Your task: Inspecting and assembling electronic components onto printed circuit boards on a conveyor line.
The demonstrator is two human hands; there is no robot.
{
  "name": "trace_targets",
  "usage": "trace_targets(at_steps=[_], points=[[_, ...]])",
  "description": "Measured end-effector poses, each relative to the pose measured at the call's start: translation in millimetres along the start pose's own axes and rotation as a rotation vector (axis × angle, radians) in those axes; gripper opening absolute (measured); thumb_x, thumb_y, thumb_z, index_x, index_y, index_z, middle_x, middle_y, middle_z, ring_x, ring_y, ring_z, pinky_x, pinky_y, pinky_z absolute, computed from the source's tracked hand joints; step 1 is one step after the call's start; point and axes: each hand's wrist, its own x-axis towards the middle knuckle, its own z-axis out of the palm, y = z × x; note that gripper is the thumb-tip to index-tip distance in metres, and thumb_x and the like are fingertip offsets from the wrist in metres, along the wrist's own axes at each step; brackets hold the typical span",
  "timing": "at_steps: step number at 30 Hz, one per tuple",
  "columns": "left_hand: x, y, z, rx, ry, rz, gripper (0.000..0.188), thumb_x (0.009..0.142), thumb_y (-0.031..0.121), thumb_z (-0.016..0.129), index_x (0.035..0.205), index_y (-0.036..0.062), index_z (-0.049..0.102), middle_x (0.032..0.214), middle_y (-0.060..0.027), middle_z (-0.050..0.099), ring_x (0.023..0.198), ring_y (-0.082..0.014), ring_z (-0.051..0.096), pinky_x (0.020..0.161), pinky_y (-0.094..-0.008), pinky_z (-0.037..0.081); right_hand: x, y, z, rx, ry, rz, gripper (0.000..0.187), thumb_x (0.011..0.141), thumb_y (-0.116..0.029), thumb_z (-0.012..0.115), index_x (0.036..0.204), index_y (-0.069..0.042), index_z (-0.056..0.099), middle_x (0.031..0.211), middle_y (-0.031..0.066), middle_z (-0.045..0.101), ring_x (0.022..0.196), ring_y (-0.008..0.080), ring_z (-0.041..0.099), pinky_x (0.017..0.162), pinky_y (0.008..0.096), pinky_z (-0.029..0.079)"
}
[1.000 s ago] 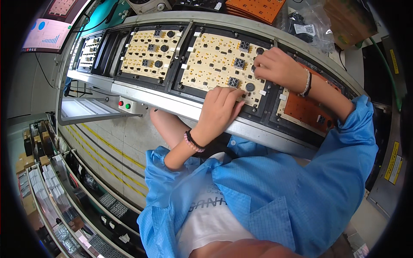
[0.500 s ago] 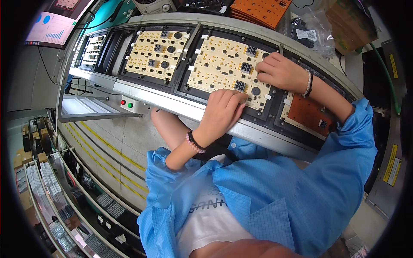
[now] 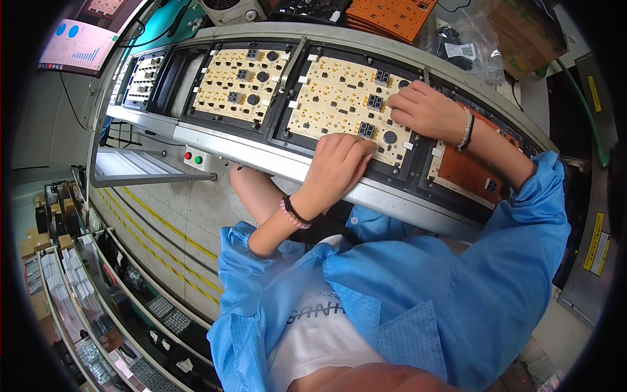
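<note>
A beige circuit board lies in a black carrier frame on the rail in front of me. Down its right side run dark two-digit display modules and round black parts. Over the board's right edge my right hand is closed, fingers curled beside the middle display. Its fingertips are hidden from view. My left hand rests at the board's front edge, with bent fingers pressed together near the lowest display. Whatever either hand may pinch cannot be made out.
Another populated board sits to the left on the rail. An orange-brown plate covers a board at right, under my forearm. Orange panels, a plastic bag of black parts and a cardboard box stand behind. A button box hangs in front.
</note>
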Motion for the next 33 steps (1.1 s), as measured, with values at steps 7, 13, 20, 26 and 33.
trace_targets(at_steps=[7,13,20,26,33], points=[[16,-48,-32,0.252,-0.034,-0.012,0.043,0.085,0.012,0.068,0.126,0.0051,0.057,0.118,-0.0099,0.062,0.107,-0.0263,0.058,0.093,-0.0401,0.044,-42,11,-16,0.231,-0.076,0.596,0.032,0.089,-0.012,0.061,0.119,-0.005,0.062,0.121,0.0118,0.059,0.113,0.0325,0.055,0.099,0.0407,0.043],[60,-132,-29,0.415,-0.074,-0.044,0.053,0.096,0.030,0.062,0.142,0.0053,0.051,0.142,-0.0095,0.057,0.132,-0.0300,0.050,0.106,-0.0427,0.040,-34,1,-12,0.071,-0.139,0.551,0.037,0.089,-0.005,0.050,0.124,-0.004,0.061,0.131,0.0145,0.056,0.122,0.0313,0.052,0.105,0.0403,0.039],[64,-147,-20,0.329,-0.177,-0.087,0.054,0.100,0.042,0.052,0.138,0.0035,0.055,0.144,-0.0140,0.055,0.138,-0.0340,0.046,0.095,-0.0457,0.047,-34,-15,5,-0.034,-0.059,0.563,0.039,0.087,-0.006,0.052,0.123,0.004,0.058,0.129,0.0173,0.057,0.120,0.0324,0.053,0.100,0.0412,0.042],[57,-141,-20,0.370,-0.153,-0.077,0.058,0.099,0.045,0.053,0.137,0.0001,0.056,0.143,-0.0163,0.055,0.139,-0.0342,0.044,0.098,-0.0442,0.044,-35,-16,8,0.033,-0.019,0.559,0.038,0.079,0.000,0.056,0.116,0.006,0.061,0.123,0.0177,0.059,0.113,0.0329,0.056,0.095,0.0417,0.044],[57,-139,-23,0.271,-0.163,-0.135,0.071,0.097,0.051,0.053,0.142,-0.0037,0.049,0.147,-0.0194,0.050,0.141,-0.0370,0.041,0.102,-0.0475,0.041,-28,-14,5,0.006,0.008,0.528,0.035,0.078,0.000,0.057,0.112,0.006,0.062,0.120,0.0149,0.061,0.108,0.0315,0.058,0.094,0.0411,0.045]])
